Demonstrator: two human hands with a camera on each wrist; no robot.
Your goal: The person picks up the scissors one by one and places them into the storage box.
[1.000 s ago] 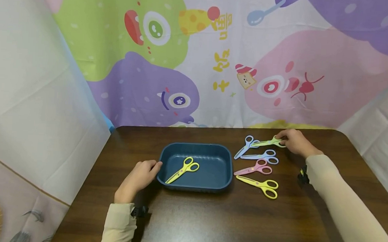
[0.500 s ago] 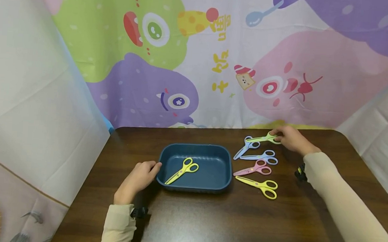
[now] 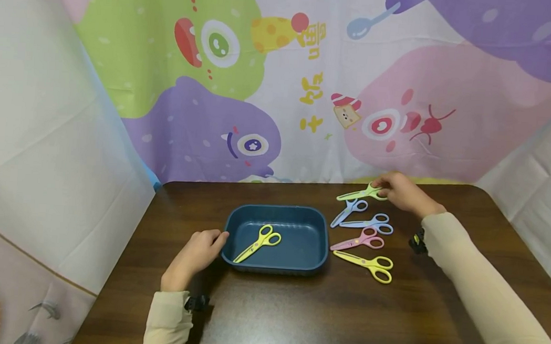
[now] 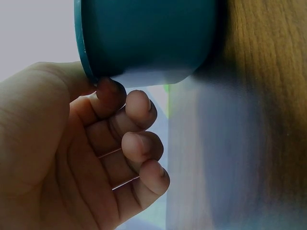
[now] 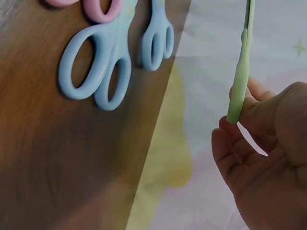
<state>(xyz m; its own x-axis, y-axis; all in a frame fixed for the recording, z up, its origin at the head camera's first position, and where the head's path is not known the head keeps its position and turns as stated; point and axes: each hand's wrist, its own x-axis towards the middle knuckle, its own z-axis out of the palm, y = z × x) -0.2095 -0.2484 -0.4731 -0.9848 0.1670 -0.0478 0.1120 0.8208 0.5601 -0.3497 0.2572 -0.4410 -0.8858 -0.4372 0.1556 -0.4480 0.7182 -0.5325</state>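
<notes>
My right hand (image 3: 404, 193) pinches a pair of light green scissors (image 3: 356, 195) by the handle, blades pointing left. In the right wrist view these scissors (image 5: 241, 67) show edge-on, raised off the table, between thumb and fingers. At the left end of a dark blue tray (image 3: 274, 270), my left hand (image 3: 197, 254) grips the rim. The left wrist view has the thumb and a fingertip at the tray's edge (image 4: 82, 40), the other fingers curled beneath. Inside the tray lies one pair of yellow scissors (image 3: 257, 244), its blades toward the near left corner.
Right of the tray, several scissors lie on the brown table (image 3: 295, 320): light blue scissors (image 3: 347, 213), a second light blue pair (image 3: 366, 223), pink scissors (image 3: 357, 241) and yellow scissors (image 3: 368, 262). A cartoon-print cloth (image 3: 323, 159) hangs behind the table's back edge.
My right hand has moved left and slightly back, lifting the green scissors away from over the far light blue pair. The left hand keeps its place on the tray.
</notes>
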